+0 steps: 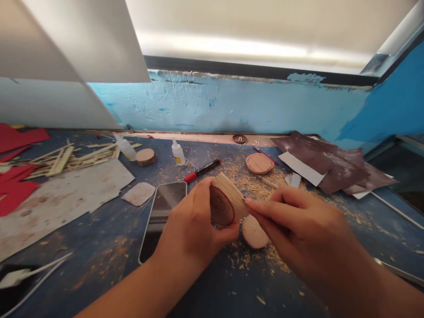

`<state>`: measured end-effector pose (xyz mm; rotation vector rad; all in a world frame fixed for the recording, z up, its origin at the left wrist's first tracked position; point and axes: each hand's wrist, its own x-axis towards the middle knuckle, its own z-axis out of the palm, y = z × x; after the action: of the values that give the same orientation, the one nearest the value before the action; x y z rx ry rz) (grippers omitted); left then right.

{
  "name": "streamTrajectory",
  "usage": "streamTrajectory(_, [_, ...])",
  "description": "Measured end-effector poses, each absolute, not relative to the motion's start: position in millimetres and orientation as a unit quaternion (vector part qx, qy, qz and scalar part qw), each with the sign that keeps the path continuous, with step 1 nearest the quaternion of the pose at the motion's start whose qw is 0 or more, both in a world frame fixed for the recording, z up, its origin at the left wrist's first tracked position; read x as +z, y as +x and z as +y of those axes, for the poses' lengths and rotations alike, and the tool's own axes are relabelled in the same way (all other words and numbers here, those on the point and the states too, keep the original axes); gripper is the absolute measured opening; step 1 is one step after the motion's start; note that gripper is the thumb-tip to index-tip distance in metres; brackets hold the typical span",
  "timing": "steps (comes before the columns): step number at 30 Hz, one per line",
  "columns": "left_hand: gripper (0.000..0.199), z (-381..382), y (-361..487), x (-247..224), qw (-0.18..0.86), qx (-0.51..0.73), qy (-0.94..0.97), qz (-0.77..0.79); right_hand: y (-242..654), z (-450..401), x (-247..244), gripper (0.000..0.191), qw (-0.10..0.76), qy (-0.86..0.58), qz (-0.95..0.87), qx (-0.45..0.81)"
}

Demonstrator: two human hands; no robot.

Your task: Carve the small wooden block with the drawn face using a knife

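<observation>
The left hand (192,225) is closed around a block of wood (228,198) with a red ring on its round face. The right hand (298,221) pinches narrow, its fingertips (253,204) at the block's edge; I cannot tell if they hold anything. A round wood slice (254,232) lies just below, among wood shavings (255,260). A phone (162,207) lies beside the left hand. Farther off are a red marker (202,171) and dark sandpaper (331,165).

No words, numbers or brand names could be read anywhere, as the label on the small white plastic squeeze bottle (178,153) and the barrel of the black-and-red marker pen (202,170) were too small and blurred to make out.
</observation>
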<state>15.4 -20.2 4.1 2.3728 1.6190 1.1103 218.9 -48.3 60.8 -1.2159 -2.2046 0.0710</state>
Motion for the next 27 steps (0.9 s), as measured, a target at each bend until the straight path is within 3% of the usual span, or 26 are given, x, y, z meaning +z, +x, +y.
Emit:
streamTrajectory(10, [0.074, -24, 17, 1, -0.024, 0.371, 0.794, 0.481, 214, -40, 63, 0.018, 0.348, -0.461, -0.816, 0.02])
streamTrajectory(18, [0.07, -32, 28, 5, -0.1, 0.352, 0.839, 0.403, 216, -36, 72, 0.016, 0.394, -0.451, -0.801, 0.002])
streamTrajectory(27, [0.077, -22, 17, 3, 0.021, 0.362, 0.787, 0.499, 226, -43, 74, 0.019, 0.335, -0.464, -0.819, 0.032])
